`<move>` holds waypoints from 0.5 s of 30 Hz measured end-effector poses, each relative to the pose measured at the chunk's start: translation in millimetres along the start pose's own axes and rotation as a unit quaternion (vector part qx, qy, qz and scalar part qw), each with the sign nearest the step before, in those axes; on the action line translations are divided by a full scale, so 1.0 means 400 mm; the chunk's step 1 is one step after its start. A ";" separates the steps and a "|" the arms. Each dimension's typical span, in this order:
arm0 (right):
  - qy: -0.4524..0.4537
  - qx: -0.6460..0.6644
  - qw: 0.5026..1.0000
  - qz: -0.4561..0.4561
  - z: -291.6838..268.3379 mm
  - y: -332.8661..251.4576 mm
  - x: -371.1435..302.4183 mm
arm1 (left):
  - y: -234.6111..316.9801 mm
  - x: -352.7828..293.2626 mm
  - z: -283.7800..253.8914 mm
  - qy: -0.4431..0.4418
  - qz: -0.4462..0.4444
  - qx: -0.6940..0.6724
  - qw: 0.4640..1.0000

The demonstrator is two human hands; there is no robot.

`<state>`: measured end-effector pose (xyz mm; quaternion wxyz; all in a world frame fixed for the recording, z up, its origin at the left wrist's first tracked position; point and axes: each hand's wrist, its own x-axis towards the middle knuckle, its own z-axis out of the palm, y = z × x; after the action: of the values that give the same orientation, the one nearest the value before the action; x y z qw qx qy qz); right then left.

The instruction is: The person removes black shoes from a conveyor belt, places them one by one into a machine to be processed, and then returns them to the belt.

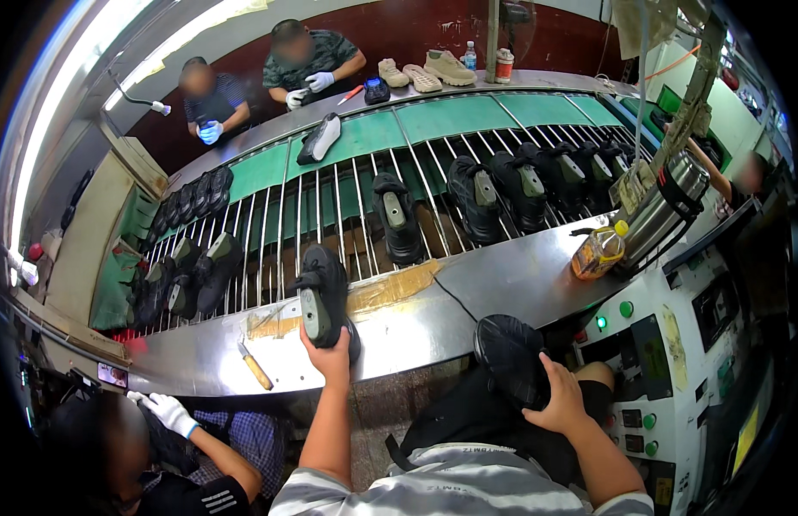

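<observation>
My left hand (332,354) grips a black lace-up shoe (329,279) by its heel end, at the near metal edge of the conveyor. A grey-green last (314,315) fills the shoe's opening. Over my lap, my right hand (555,397) is closed on the side of a second black shoe (507,354), its dark ridged underside apparently facing up. To the left of my left hand, a wooden-handled hand tool (255,367) with a short metal end lies on the ledge. Brown tape (394,291) covers part of the ledge beside the held shoe.
Black shoes on lasts (396,215) stand on the metal-rod conveyor (281,232). A white-sided shoe (320,139) lies on the green belt (369,138). A yellow-capped bottle (599,250) and steel flask (666,206) stand right. A gloved co-worker (168,414) sits left; two people work opposite.
</observation>
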<state>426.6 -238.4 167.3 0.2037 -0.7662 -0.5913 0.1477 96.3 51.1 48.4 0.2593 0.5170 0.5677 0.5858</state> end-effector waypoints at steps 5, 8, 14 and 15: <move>-0.012 -0.001 0.999 0.031 -0.006 -0.038 0.028 | -0.063 0.181 0.106 0.031 0.013 0.132 0.991; -0.006 -0.004 1.000 0.026 0.000 -0.044 0.043 | -0.060 0.272 0.179 0.017 0.040 0.170 0.984; -0.103 -0.002 0.989 0.107 -0.024 -0.048 0.100 | -0.203 0.377 0.269 -0.003 0.116 0.255 0.960; -0.093 0.023 0.990 0.104 -0.029 -0.040 0.114 | -0.205 0.381 0.286 -0.036 0.058 0.255 0.965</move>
<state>430.3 -192.6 185.9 0.1491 -0.8012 -0.5215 0.2528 125.8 250.3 -1.2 0.1047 0.6190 0.6574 0.4168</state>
